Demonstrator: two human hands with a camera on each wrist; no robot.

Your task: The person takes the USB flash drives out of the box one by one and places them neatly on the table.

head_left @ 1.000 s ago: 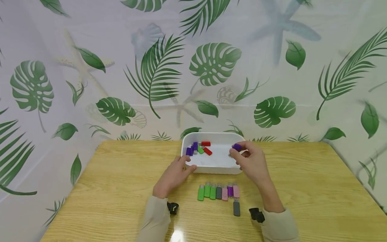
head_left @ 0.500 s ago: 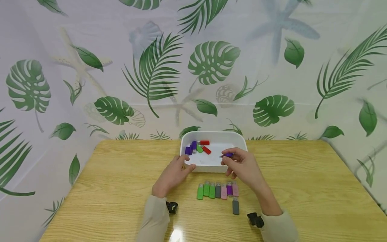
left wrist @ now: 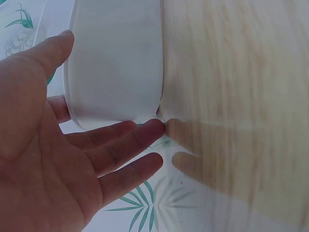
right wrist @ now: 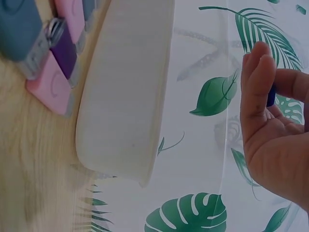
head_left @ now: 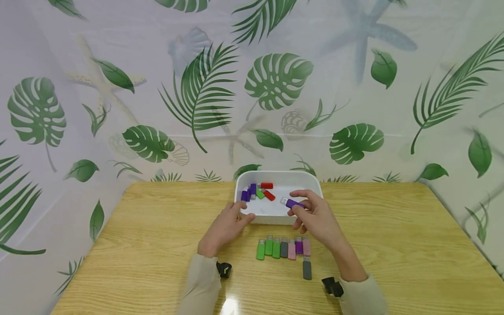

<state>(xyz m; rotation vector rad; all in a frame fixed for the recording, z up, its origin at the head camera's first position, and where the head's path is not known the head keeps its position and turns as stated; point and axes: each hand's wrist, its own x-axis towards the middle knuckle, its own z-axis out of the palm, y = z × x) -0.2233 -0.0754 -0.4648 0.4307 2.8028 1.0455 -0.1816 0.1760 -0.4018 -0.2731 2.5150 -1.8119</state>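
Observation:
My right hand (head_left: 320,218) pinches a purple USB stick (head_left: 294,204) between thumb and fingers, over the right part of a white plastic box (head_left: 271,219). The stick's metal plug points left; in the right wrist view only a dark bit of the stick (right wrist: 271,96) shows between the fingers. My left hand (head_left: 225,225) holds the box's front left corner, thumb on the front rim. In the left wrist view the other fingers stretch beneath and beside the box corner. Several purple USB sticks (head_left: 253,190), a green one (head_left: 260,193) and two red ones (head_left: 269,195) lie inside at the left.
A row of USB sticks in green (head_left: 276,248), grey (head_left: 284,248), pink (head_left: 291,249) and purple lies on the wooden table (head_left: 149,245) in front of the box. One grey USB stick (head_left: 307,268) lies nearer, below the row's right end. A leaf-patterned cloth (head_left: 220,87) hangs behind.
My right hand has moved left and slightly down over the box with the purple USB stick. The stick has turned so its plug points left. My left hand has stayed on the box corner.

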